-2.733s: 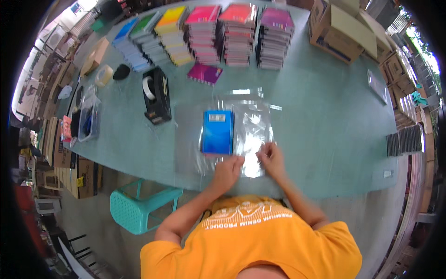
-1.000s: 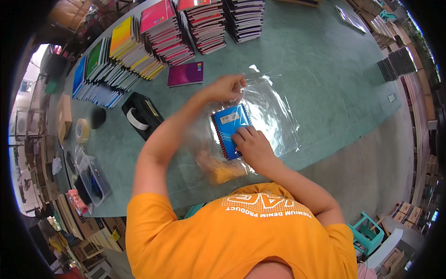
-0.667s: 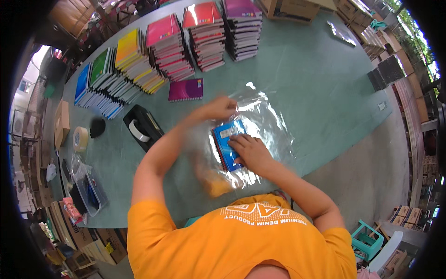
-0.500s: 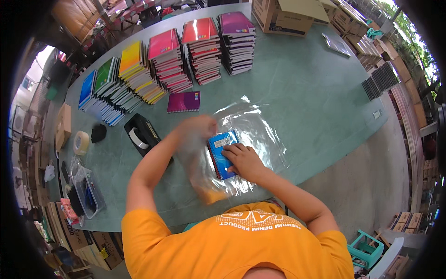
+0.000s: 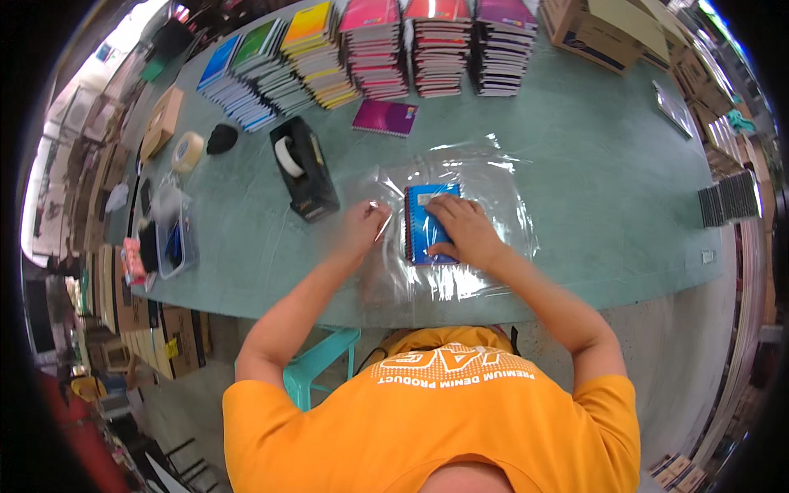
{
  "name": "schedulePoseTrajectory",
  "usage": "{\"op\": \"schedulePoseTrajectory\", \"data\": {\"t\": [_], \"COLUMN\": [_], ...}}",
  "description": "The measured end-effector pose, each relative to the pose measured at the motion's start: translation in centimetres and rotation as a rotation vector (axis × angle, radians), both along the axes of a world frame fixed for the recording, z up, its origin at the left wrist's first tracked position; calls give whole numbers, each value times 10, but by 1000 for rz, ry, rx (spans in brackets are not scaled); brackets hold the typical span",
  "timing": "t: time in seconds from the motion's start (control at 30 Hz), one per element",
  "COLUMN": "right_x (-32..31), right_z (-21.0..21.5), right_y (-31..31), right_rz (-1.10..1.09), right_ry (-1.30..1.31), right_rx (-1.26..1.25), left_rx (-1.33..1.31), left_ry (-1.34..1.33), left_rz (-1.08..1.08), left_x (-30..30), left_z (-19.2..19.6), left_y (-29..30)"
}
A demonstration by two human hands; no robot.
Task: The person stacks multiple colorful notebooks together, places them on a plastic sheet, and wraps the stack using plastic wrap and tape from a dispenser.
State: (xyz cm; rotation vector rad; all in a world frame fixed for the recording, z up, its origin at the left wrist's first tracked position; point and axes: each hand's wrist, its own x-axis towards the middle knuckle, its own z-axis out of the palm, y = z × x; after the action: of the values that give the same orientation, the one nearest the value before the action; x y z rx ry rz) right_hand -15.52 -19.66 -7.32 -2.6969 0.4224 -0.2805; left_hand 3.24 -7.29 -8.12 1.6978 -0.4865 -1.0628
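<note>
Blue spiral notebooks [image 5: 421, 234], apparently a small stack, lie on a clear plastic sheet [image 5: 503, 267] spread over the table. My right hand [image 5: 470, 230] rests on the top cover with thumb and fingers spread, pressing it down. To the left of the spiral binding, my left hand [image 5: 366, 228] has its fingers pinched together on the sheet's left part, slightly blurred. A purple notebook [image 5: 385, 118] lies alone beyond the sheet. Left of the sheet stands a black tape dispenser [image 5: 311, 177] with a white roll.
Stacks of notebooks [image 5: 374, 57] in several colours line the table's far side. At left are a tape roll [image 5: 188, 152], a small cardboard box [image 5: 162, 123] and a clear plastic bin [image 5: 176, 238]. A carton [image 5: 592, 37] and dark stacked pieces [image 5: 730, 200] stand to the right.
The head view has tilted, so the table sits higher and further right in it. The sheet's left part, raised before, now lies lower beside the notebooks. My right hand stays on the cover.
</note>
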Motion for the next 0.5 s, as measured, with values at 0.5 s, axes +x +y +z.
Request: {"op": "schedulePoseTrajectory", "data": {"t": [0.5], "right_x": [0], "right_z": [-30], "right_y": [-11], "right_rz": [95], "right_ry": [4], "right_rx": [17], "left_rx": [244], "left_ry": [-959], "left_rz": [-705], "left_x": [-75], "left_z": [18], "left_y": [-36]}}
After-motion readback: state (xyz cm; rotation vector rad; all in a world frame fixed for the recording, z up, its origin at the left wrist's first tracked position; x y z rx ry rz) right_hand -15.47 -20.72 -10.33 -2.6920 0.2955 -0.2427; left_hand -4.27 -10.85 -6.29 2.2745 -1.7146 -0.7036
